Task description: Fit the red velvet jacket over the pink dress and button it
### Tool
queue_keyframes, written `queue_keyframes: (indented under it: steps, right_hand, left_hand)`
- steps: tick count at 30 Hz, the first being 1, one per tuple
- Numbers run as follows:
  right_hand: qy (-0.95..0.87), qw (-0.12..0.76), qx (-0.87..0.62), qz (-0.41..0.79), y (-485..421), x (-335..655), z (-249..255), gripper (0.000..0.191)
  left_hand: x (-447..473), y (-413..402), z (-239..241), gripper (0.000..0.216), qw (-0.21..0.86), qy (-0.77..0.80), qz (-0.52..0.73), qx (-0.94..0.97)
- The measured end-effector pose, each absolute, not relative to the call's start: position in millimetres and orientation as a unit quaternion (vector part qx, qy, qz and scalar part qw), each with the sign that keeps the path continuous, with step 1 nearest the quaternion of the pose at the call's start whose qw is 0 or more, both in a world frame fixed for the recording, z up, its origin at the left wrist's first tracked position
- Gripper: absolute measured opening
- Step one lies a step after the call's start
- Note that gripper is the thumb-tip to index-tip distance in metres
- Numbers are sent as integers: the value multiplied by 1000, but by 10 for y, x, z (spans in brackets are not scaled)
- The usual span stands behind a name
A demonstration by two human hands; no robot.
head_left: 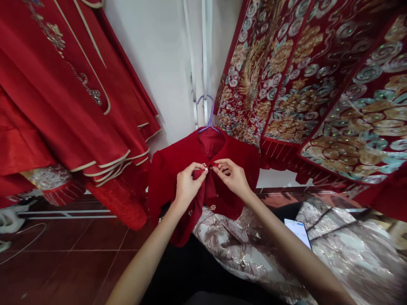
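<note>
A short red jacket (165, 169) hangs in front of me on a purple hanger (210, 113). Its front edges part below the collar, showing a red lining. My left hand (190, 182) pinches a small jeweled button (205, 165) at the top of the front. On the other front edge, my right hand (233, 178) is closed in a pinch near a small gold loop (211, 167). The two sets of fingertips are close together but apart. Lower on the front sits a gold flower-shaped button (212, 207).
Red garments with pale piping (95, 106) hang at the left. A densely embroidered red garment (286, 84) hangs at the right. Shiny pale floral fabric (244, 241) lies below the jacket, with a lit phone (298, 232) on it. White rack bars (204, 51) rise behind the hanger.
</note>
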State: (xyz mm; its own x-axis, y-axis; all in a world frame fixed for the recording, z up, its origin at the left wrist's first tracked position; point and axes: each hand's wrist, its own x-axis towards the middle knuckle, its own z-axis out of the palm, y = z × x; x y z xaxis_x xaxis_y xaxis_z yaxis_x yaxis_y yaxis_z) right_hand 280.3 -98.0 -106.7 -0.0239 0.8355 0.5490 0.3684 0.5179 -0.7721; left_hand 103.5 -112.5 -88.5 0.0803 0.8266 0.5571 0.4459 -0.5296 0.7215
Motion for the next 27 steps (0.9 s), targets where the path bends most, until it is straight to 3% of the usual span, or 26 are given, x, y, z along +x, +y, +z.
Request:
queue_keyframes:
  steps: [9,19,27]
  right_hand:
    - [-756,490,-378,214,-1106,2863,-807,15]
    - [-759,499,-382,171,-1181,2793,-791,16]
    - [-735,519,-373,225,-1139,2839,-771,17]
  left_hand:
    - [1052,-1105,-874,9,160,457,488,727]
    - [1012,-1166,-706,13,107,423,420,796]
    - [1053,-1136,-680,8,74,422,402,809]
